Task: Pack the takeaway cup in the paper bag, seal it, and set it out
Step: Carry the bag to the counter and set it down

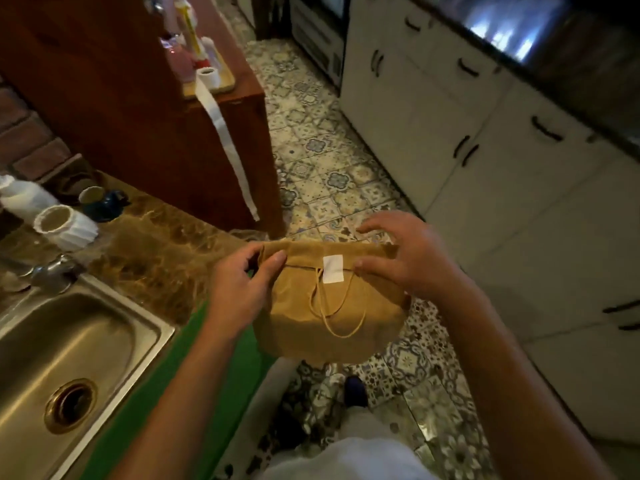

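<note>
- Head view looks down at a brown paper bag with a folded-over top (329, 306), held in the air past the counter edge, above the patterned floor tiles (329, 174).
- Left hand (242, 282) grips the bag's folded top at its nine o'clock end: thumb on the near face, fingers curled around the corner, closed narrowly on the paper.
- Right hand (401, 258) sits at the three o'clock end of the fold, fingers spread fairly wide and arched over the top edge, thumb tip touching the near face just beside the white rectangular sticker (333, 269).
- That sticker bridges the fold's lower edge at the centre, over the twisted paper handles (337, 306), which hang in loops toward six o'clock.
- No takeaway cup shows; whether it is inside cannot be told.
- At eight o'clock from the bag lies a stainless steel sink (69, 358), with a green mat (194, 358) between sink and bag.
- White ribbed ceramic cup (65, 228) stands on the brown marble counter (166, 251) at ten o'clock.
</note>
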